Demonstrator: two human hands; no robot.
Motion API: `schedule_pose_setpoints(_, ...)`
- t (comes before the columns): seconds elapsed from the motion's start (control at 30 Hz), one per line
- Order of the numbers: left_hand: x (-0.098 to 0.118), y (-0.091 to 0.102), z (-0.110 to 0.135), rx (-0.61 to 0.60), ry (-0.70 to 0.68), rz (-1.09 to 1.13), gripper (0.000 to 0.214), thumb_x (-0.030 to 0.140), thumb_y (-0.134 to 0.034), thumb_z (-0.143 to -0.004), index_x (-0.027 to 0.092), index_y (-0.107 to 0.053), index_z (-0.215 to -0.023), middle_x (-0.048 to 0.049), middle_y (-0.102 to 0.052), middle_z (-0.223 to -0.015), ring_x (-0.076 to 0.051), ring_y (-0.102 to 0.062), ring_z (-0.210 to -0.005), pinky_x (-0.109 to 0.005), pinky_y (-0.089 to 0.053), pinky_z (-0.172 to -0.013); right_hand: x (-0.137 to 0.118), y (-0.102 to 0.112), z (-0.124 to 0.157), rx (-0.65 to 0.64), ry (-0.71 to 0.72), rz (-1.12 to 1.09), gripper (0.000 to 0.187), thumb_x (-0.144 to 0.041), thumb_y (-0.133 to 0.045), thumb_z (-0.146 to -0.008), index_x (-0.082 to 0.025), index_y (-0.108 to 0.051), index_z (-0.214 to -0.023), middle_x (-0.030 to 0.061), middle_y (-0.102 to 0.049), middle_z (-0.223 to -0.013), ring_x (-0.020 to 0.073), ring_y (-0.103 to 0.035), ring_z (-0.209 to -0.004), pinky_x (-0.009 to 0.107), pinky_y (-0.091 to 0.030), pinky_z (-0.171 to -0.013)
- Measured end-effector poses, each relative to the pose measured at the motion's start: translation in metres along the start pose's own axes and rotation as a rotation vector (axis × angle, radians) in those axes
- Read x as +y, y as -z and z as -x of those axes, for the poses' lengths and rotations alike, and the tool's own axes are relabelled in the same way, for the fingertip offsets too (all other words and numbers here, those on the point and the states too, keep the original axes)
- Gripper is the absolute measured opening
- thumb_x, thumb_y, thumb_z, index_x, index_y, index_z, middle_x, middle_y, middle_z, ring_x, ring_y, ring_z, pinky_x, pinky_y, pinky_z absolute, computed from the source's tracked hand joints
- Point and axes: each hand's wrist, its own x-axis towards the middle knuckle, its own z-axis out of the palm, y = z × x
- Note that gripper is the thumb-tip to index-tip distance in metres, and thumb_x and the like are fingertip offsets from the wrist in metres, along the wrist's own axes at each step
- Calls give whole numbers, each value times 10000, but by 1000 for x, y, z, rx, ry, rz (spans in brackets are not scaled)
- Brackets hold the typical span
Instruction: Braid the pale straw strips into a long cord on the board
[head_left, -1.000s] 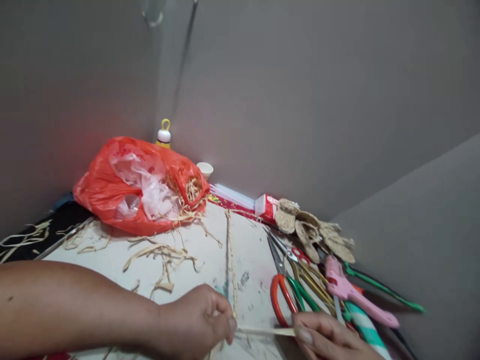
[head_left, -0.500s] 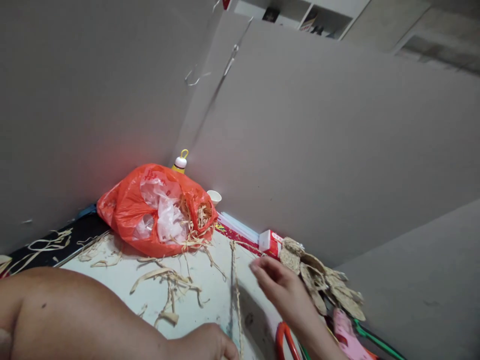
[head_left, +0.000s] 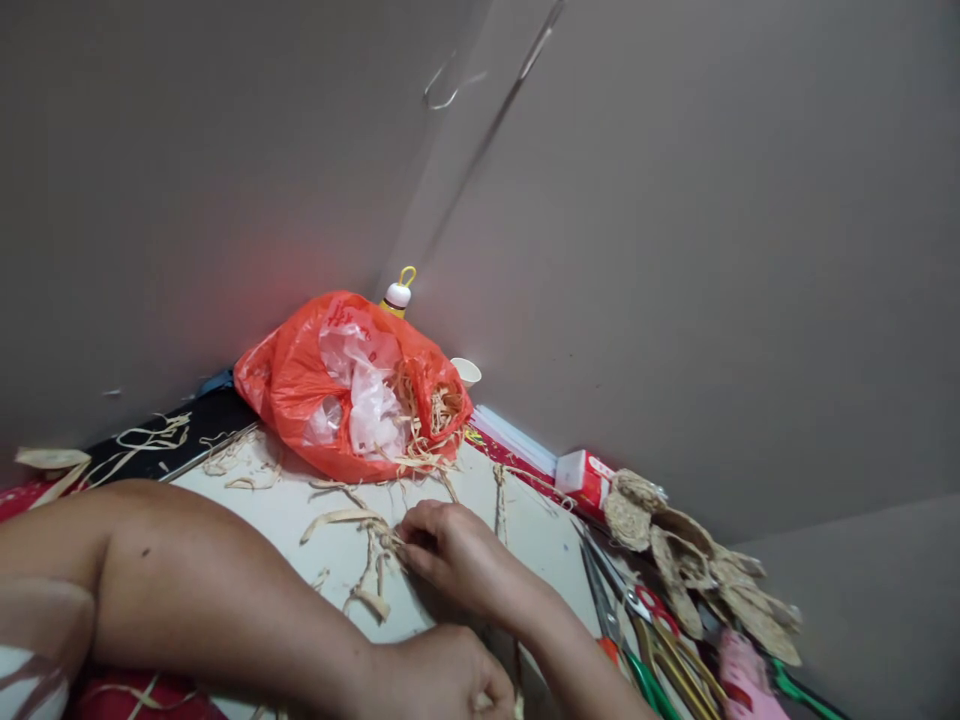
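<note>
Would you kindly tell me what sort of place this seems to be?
It looks like a small craft corner, probably a worktable against grey walls: pale fibre strips lie scattered, with scissors and woven-looking pieces at the right.

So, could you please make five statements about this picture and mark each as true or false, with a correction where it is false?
1. The right hand is at the pale strips on the table. True.
2. A white cup is partly hidden by the red bag. True.
3. The bag is tightly closed, with nothing showing inside. False: pale strips show at its opening.
4. The left hand is holding the green-handled scissors. False: they lie to the right, apart from that hand.
5. The pink tool lies left of the bag. False: it lies to the right of it.
</note>
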Motion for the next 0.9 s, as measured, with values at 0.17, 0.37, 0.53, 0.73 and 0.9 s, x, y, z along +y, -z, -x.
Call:
schedule_pose_setpoints(0.17, 1, -1, -1, 6, 4, -32, 247, -4, -443, -683, 163, -403, -506, 92, -320, -429, -43, -301, -455, -184, -255, -490, 1, 12, 1, 104, -26, -100, 191, -161, -589, -774, -166, -631, -588, 3, -561, -607, 144, -496, -620, 255, -370, -600)
schedule_pose_setpoints(0.37, -1, -2, -1, 4, 73, 39, 218, 27, -462, -691, 167, -425, -528, 98, -302, -420, -42, -279, -435, -184, -240, -467, 14, 31, 8, 297, -160, -389, 222, -339, -686, -760, -152, -634, -653, -23, -510, -573, 89, -386, -491, 228, -293, -480)
schedule_pose_setpoints(0.53, 3, -2, 2, 12, 134, 34, 230, 106, -488, -726, 171, -402, -523, 92, -297, -428, -37, -259, -419, -191, -186, -413, 25, 32, 15, 389, -224, -707, 296, -422, -727, -720, -182, -601, -839, 5, -647, -696, 75, -434, -460, 201, -302, -440)
schedule_pose_setpoints(0.73, 13, -3, 3, 25, 174, -5, 264, 78, -447, -740, 177, -382, -504, 93, -268, -412, -43, -250, -419, -197, -192, -418, 30, 31, 23, 460, -234, -879, 290, -435, -704, -756, -164, -599, -757, 13, -646, -668, 85, -493, -492, 191, -368, -450)
schedule_pose_setpoints(0.9, 8, -5, 2, 18, 180, 42, 259, 76, -461, -727, 175, -385, -500, 92, -294, -423, -40, -259, -422, -201, -185, -419, 34, 27, 22, 450, -235, -886, 263, -398, -711, -768, -146, -641, -796, -57, -501, -449, 53, -359, -385, 155, -278, -380)
